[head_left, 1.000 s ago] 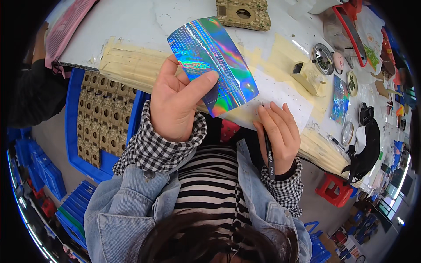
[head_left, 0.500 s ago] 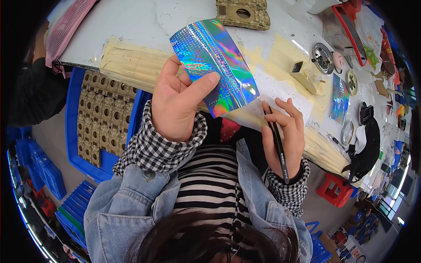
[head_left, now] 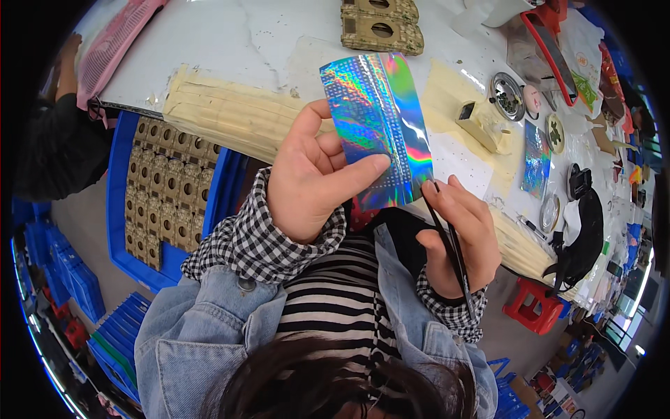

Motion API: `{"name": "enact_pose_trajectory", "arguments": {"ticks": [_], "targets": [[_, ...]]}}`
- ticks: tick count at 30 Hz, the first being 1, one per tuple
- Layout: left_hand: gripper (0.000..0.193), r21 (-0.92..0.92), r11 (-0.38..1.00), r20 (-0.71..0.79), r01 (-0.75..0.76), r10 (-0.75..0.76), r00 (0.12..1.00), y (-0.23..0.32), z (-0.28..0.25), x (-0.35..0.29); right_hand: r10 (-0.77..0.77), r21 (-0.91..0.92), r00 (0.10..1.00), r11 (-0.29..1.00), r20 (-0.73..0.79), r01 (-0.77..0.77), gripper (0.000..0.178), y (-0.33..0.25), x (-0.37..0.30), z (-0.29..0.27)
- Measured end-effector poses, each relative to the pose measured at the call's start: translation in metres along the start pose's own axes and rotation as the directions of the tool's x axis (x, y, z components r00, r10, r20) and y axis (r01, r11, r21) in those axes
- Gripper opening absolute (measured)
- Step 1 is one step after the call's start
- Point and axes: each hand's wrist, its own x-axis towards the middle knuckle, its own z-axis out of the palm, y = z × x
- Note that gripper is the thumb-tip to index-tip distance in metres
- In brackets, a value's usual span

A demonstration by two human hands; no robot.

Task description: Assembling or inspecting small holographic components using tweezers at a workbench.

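A shiny holographic sheet (head_left: 380,133), dotted with rows of small raised marks, is pinched between the thumb and fingers of my left hand (head_left: 317,174). It is tilted above the table's near edge. Slim black tweezers (head_left: 452,244) lie along my right hand (head_left: 467,241), held in its fingers. Their upper end is close to the sheet's lower right corner; whether it touches, I cannot tell. White paper (head_left: 460,164) sprinkled with tiny dark specks lies on the table beyond my right hand.
Camouflage-patterned cases with round holes (head_left: 382,31) lie at the table's far side; more fill a blue crate (head_left: 115,202) at left. A small cream block (head_left: 485,129), round metal dish (head_left: 507,96), second holographic sheet (head_left: 535,159) and black pouch (head_left: 585,234) are right. A person's dark sleeve (head_left: 63,146) shows left.
My left hand has moved right and slightly down with the holographic sheet, which is now more upright. My right hand has turned, and the tweezers' end is nearer the sheet's lower corner.
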Motion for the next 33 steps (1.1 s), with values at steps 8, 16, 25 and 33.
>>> {"name": "enact_pose_trajectory", "arguments": {"ticks": [8, 16, 25, 33], "targets": [[0.055, 0.025, 0.997, 0.057, 0.070, -0.072, 0.996, -0.003, 0.004, -0.001, -0.047, -0.035, 0.999, 0.998, 0.012, 0.048, 0.043, -0.001, 0.001, 0.009], [0.055, 0.028, 0.996, 0.079, 0.084, -0.086, 0.993, -0.004, 0.004, -0.003, -0.056, -0.018, 0.998, 0.998, 0.001, 0.056, 0.048, -0.003, 0.002, 0.008], [0.056, 0.028, 0.996, 0.075, 0.086, -0.088, 0.993, -0.006, 0.002, -0.004, -0.022, -0.011, 1.000, 1.000, -0.019, 0.022, 0.047, -0.006, 0.000, 0.010], [0.055, 0.033, 0.996, 0.074, 0.084, -0.086, 0.993, -0.007, 0.003, -0.004, 0.022, -0.020, 1.000, 1.000, 0.009, -0.022, 0.046, -0.011, 0.002, 0.009]]}}
